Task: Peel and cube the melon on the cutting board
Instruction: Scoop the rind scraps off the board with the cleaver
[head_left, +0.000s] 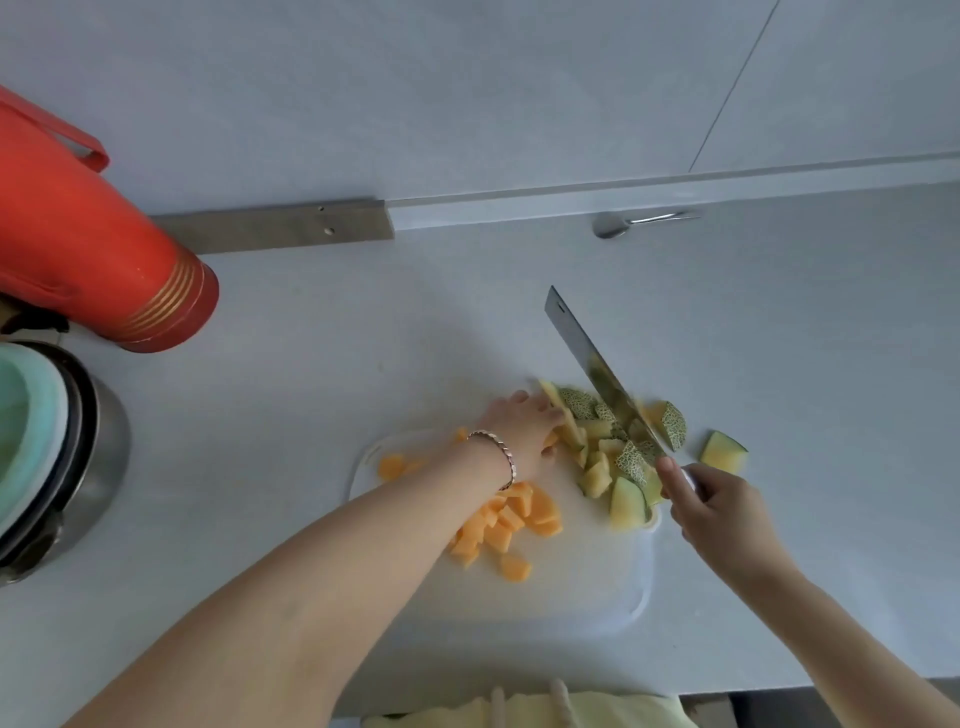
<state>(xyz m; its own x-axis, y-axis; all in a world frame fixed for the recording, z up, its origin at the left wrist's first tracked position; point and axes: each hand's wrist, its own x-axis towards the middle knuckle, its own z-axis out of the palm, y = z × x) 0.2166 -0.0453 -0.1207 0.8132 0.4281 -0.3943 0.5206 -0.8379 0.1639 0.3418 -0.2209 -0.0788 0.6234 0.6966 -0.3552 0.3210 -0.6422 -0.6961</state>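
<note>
Right hand (722, 504) has its fingers curled tight round the handle of the long steel knife (597, 374), blade slanting over the green netted rind pieces (631, 460). Left hand (524, 431) reaches out mostly straight-fingered, tips touching a pale yellow rind strip (563, 418). Orange melon cubes (511, 519) sit piled on the white plastic cutting board (582, 587).

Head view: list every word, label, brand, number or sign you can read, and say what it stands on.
None can be read.
Flask: plain red with gold bands, no lettering visible.
Knife: a small dark mark near the blade's far end, too blurred to tell whether it is text.
Board: plain white, no print visible.
</note>
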